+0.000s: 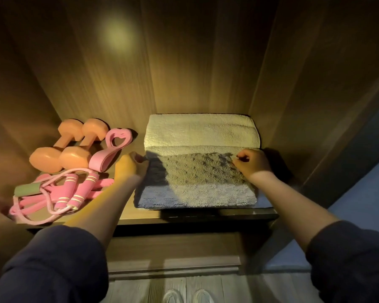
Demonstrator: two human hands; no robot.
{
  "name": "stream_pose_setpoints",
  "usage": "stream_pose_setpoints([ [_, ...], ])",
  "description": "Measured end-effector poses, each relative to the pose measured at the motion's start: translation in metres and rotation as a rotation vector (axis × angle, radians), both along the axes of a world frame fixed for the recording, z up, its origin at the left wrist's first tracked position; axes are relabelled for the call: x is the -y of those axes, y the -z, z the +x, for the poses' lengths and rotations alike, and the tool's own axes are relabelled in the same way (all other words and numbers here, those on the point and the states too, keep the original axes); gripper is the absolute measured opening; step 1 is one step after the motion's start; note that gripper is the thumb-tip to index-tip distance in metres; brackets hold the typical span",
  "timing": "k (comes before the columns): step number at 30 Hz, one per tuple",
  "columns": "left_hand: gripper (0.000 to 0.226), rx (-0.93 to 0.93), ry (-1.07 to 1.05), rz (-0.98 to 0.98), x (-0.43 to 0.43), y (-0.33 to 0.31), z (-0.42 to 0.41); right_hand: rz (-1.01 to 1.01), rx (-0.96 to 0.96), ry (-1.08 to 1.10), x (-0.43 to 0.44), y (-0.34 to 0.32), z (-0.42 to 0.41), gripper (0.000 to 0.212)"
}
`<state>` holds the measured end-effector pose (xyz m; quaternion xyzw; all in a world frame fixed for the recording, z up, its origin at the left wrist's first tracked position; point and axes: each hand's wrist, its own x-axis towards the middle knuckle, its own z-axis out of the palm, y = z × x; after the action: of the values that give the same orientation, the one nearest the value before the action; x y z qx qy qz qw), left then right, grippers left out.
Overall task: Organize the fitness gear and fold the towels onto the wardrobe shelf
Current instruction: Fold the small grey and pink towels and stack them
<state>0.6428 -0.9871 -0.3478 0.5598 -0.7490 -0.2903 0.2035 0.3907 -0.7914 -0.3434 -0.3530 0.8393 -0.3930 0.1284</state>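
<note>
The grey towel [197, 178], judged soft, light and apt to sag, is best taken at both side edges; its left edge is gripped by the curled fingers of the left hand [130, 165], its far right corner pinched by the right hand's [253, 162] closed fingers. It is seen folded thick, dimpled in pile, laid on the right of the shelf [127, 213] against a cream towel [201, 130] beyond.

A round warm glow [118, 39] lights the wood-grain back panel [184, 66] above the wardrobe shelf [138, 213]; pale cabinet doors [140, 289] stand below in shadow.
</note>
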Motion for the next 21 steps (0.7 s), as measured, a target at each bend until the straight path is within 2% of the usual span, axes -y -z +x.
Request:
stream_pose_setpoints([
  [6,0.012,-0.056,0.019,-0.085,-0.003,-0.007,0.008,-0.018,0.075,0.015,-0.007,-0.003,0.0,0.012],
  [11,0.01,-0.269,0.058,-0.184,-0.02,-0.027,0.019,-0.128,0.148,0.05,-0.021,-0.011,0.001,0.022],
  [13,0.012,-0.339,0.093,-0.181,-0.027,-0.034,0.029,-0.109,0.199,0.013,-0.033,-0.016,0.004,0.028],
  [15,0.025,-0.311,0.167,-0.15,-0.035,-0.043,0.041,-0.064,0.194,-0.049,-0.046,-0.02,0.008,0.037],
  [17,0.034,-0.178,0.283,-0.168,-0.044,-0.053,0.054,-0.037,0.169,-0.115,-0.059,-0.027,0.015,0.034],
  [19,0.024,-0.077,0.373,-0.163,-0.054,-0.064,0.067,-0.006,0.133,-0.189,-0.072,-0.036,0.021,0.028],
  [21,0.011,-0.139,0.404,-0.056,-0.067,-0.076,0.082,0.01,0.1,-0.267,-0.088,-0.049,0.026,0.024],
])
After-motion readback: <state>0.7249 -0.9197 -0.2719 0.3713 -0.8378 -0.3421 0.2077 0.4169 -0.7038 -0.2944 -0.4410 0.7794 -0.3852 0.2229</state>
